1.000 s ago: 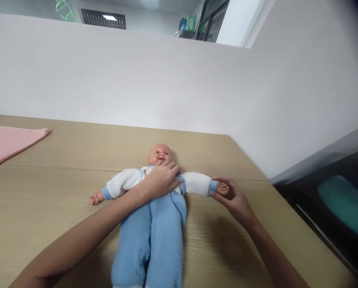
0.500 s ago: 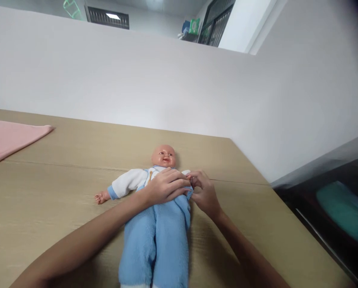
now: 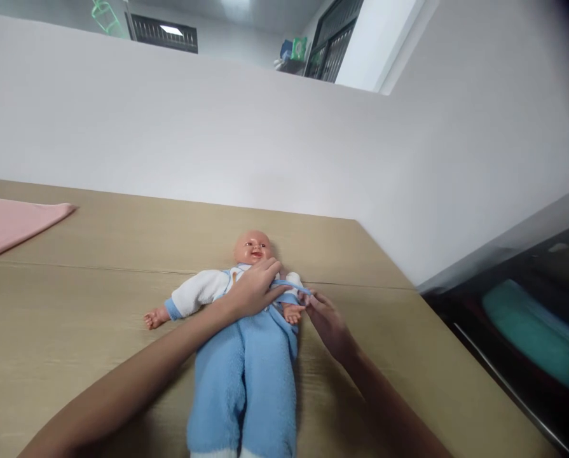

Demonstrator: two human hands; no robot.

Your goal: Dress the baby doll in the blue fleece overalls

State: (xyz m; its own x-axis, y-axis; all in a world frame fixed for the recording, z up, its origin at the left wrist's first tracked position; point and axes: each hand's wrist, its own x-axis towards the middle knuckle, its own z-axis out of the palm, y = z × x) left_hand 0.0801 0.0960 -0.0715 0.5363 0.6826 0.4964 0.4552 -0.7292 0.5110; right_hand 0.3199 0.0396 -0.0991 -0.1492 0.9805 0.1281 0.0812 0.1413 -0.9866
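A baby doll [image 3: 243, 375] lies on its back on the table, dressed in a blue and white fleecy outfit. Across its chest rests my left hand [image 3: 255, 286], fingers stretched out toward the neck and thumb apart. My right hand [image 3: 326, 321] pinches the blue trim [image 3: 294, 287] of the outfit, drawn out as a narrow band from beside my left hand. Under that band, the doll's arm on the right is bent, and its small hand [image 3: 292, 313] shows near my right fingertips. The doll's other arm [image 3: 196, 291] reaches out to the left.
A pink cloth [image 3: 17, 222] lies on the wooden table [image 3: 98, 305] at the left. Behind stands a white half-height wall [image 3: 179, 127]. Past the table's right edge is a dark object with a teal patch [image 3: 532, 331], blurred.
My left hand has shifted up the chest toward the neck. The blue trim is now stretched out at my right hand, and the doll's hand on the right has come into view.
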